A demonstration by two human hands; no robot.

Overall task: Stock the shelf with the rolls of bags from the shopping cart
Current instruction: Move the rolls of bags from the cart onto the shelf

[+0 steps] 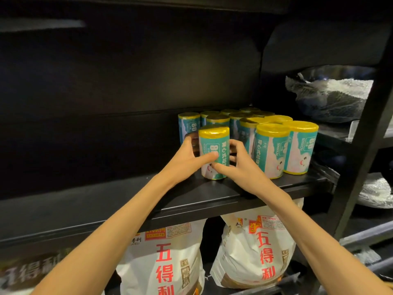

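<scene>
Rolls of bags [255, 133], teal-labelled with yellow caps, stand upright in a cluster on the black shelf [212, 194], toward its right end. One front roll [213, 145] stands at the cluster's left front, held from both sides: the left hand [187, 158] wraps it with thumb across the label, and the right hand [238, 162] curls fingers round its right side, thumb near the base. Below the shelf sit white sacks [253, 250] with red print.
</scene>
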